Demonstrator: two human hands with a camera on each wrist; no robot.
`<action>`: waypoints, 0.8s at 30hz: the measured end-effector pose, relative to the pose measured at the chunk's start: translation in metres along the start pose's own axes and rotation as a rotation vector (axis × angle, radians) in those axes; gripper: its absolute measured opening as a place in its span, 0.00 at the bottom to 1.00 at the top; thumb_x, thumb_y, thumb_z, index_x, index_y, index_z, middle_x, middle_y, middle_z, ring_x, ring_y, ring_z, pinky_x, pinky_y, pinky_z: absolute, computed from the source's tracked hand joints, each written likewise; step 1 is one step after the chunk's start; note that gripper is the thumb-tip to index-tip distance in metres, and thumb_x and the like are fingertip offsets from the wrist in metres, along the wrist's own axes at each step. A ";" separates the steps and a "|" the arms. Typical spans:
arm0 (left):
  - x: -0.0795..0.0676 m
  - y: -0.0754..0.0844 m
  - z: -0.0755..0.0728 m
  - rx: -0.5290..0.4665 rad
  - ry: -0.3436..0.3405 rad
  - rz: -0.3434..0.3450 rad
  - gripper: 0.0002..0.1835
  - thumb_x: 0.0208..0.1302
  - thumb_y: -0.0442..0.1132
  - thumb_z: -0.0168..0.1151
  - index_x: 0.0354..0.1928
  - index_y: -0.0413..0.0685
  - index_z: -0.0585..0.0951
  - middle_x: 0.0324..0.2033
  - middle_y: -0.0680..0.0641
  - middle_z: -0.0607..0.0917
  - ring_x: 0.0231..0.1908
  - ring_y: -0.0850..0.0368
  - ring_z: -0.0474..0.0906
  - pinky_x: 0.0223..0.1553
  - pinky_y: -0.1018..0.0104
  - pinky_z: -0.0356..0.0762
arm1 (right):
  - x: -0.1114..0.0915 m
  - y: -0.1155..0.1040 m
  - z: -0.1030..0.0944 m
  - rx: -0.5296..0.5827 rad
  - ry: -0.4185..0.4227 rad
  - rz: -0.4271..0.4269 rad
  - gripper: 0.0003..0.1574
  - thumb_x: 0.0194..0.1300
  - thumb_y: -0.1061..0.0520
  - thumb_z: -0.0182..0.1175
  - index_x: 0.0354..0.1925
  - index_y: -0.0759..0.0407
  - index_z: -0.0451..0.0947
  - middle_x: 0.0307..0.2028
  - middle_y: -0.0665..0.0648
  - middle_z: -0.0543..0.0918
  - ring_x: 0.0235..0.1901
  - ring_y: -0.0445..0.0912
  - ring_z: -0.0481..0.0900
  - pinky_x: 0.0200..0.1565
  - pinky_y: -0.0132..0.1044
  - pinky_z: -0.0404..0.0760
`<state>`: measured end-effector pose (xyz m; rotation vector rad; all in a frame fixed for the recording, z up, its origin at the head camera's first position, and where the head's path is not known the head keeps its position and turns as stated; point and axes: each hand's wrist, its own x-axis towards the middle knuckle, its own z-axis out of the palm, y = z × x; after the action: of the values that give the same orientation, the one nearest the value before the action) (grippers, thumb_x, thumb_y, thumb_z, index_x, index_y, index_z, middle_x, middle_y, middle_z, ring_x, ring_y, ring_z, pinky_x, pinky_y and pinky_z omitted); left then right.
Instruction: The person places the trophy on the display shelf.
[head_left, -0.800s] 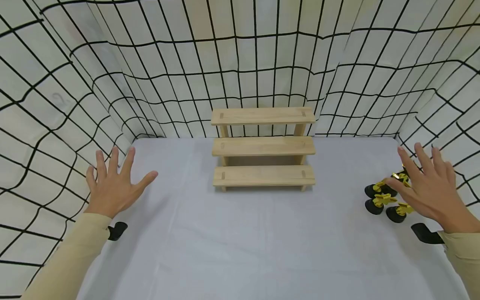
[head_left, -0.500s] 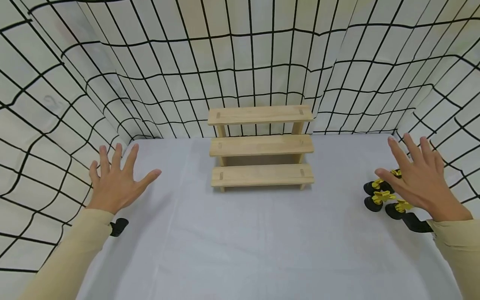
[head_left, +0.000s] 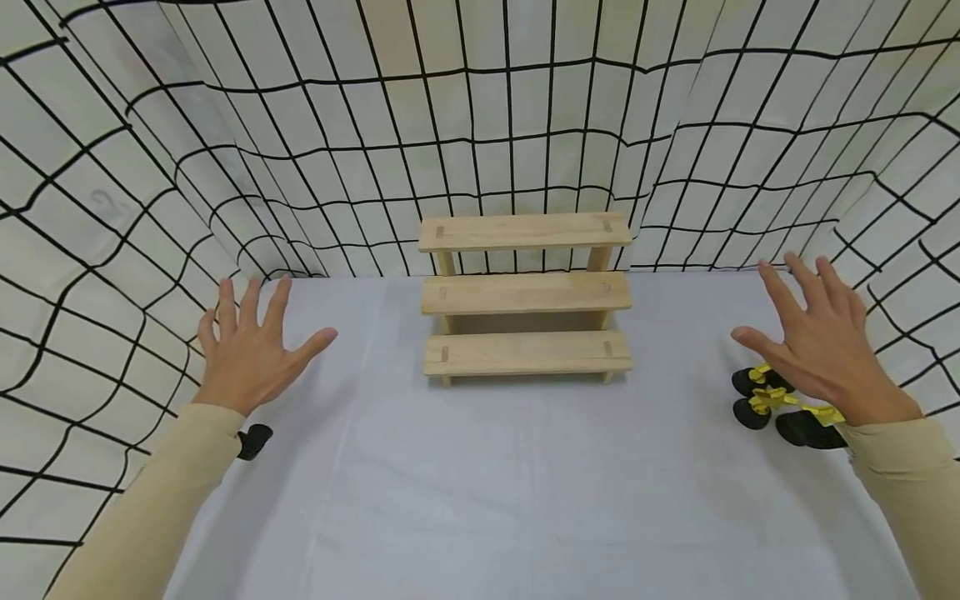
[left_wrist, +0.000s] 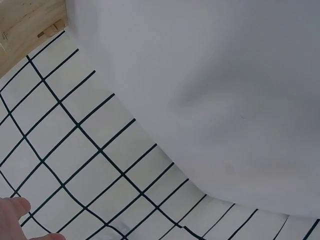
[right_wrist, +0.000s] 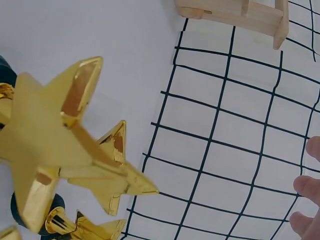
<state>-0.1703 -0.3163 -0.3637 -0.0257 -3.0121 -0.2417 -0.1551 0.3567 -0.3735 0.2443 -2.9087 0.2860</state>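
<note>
While two beige sleeves (head_left: pixel 157 508) are framing the white counter (head_left: pixel 480 483), we are seeing the left grip (head_left: pixel 251 358) hovering near its left edge, close to the black mesh (left_wrist: pixel 101 150). Its fingers are standing wide apart, the thumb is pointing inward, and it is holding nothing. We are finding the right grip (head_left: pixel 828 354) just as widely splayed, likewise holding nothing, and hovering near a cluster of trophies (head_left: pixel 772 400) (the head view is showing us these only partly, since the grip is hiding some). They are standing on the right side of the counter, black bases down and gold stars up. In the right wrist view, one star is looming large at the left, and fingertips (right_wrist: pixel 306 185) are showing at the opposite edge, well apart from it. Between both grips, we are noticing a wooden stand (head_left: pixel 527 292) with three tiers, resting at the back of the counter, just before the mesh.
</note>
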 end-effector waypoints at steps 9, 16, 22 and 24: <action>0.009 0.013 0.003 -0.002 0.027 0.032 0.59 0.63 0.81 0.48 0.84 0.55 0.43 0.82 0.29 0.44 0.82 0.29 0.25 0.73 0.23 0.32 | 0.015 -0.010 0.001 -0.018 0.026 -0.059 0.63 0.69 0.19 0.48 0.83 0.56 0.45 0.82 0.68 0.48 0.81 0.70 0.39 0.71 0.78 0.45; 0.017 0.024 0.005 0.003 0.059 0.070 0.62 0.60 0.82 0.51 0.83 0.49 0.45 0.80 0.30 0.52 0.82 0.30 0.37 0.71 0.25 0.39 | 0.027 -0.019 0.003 -0.045 0.051 -0.091 0.64 0.66 0.17 0.50 0.81 0.55 0.50 0.75 0.71 0.58 0.77 0.71 0.49 0.71 0.75 0.49; 0.025 0.033 0.008 -0.012 0.066 0.120 0.63 0.58 0.80 0.57 0.81 0.43 0.50 0.75 0.32 0.59 0.76 0.29 0.51 0.71 0.28 0.46 | 0.033 -0.021 0.008 -0.033 0.038 -0.101 0.63 0.65 0.18 0.54 0.80 0.56 0.53 0.74 0.71 0.60 0.74 0.72 0.52 0.71 0.74 0.49; 0.028 0.037 0.008 -0.021 0.056 0.129 0.63 0.58 0.80 0.58 0.81 0.43 0.50 0.75 0.32 0.59 0.75 0.29 0.52 0.71 0.28 0.46 | 0.036 -0.021 0.010 -0.031 0.032 -0.108 0.63 0.65 0.19 0.55 0.79 0.57 0.54 0.74 0.70 0.60 0.74 0.72 0.53 0.71 0.74 0.49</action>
<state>-0.1979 -0.2786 -0.3621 -0.2114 -2.9377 -0.2568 -0.1874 0.3292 -0.3716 0.3871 -2.8536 0.2249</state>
